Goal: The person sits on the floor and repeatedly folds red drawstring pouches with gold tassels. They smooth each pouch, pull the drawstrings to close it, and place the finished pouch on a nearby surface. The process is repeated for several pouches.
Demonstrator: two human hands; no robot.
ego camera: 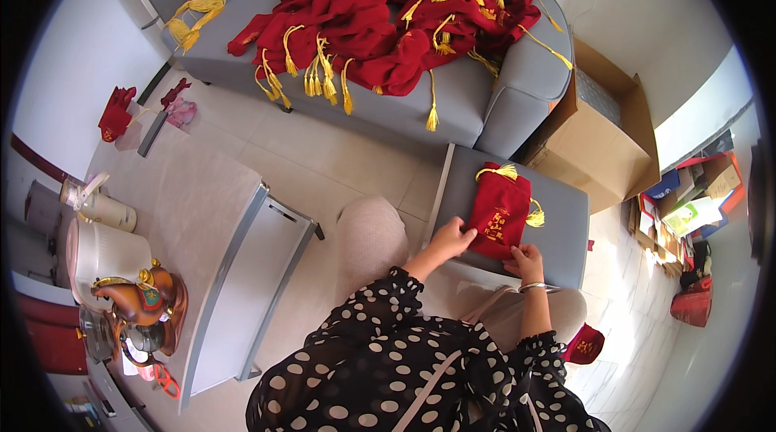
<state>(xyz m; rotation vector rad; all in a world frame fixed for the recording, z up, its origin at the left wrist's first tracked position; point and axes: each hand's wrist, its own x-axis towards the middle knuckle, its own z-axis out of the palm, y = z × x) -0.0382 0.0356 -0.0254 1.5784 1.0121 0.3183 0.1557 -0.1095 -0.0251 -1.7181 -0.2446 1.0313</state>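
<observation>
A red cloth drawstring pouch (pixel 500 208) with gold lettering lies flat on a grey padded stool (pixel 561 220) before me. Yellow tassels (pixel 535 214) hang out at its top and right side. My left hand (pixel 450 238) grips the pouch's lower left edge between thumb and fingers. At the lower right corner, my right hand (pixel 526 262), with a bracelet at the wrist, pinches the cloth.
Many red pouches (pixel 345 14) with yellow tassels are heaped on a grey sofa (pixel 448 111). An open cardboard box (pixel 594 153) stands right of it. A table (pixel 182 177) on the left holds a bottle (pixel 109 211) and a camel-shaped ornament (pixel 142 301). Another red pouch (pixel 585 345) lies near my right knee.
</observation>
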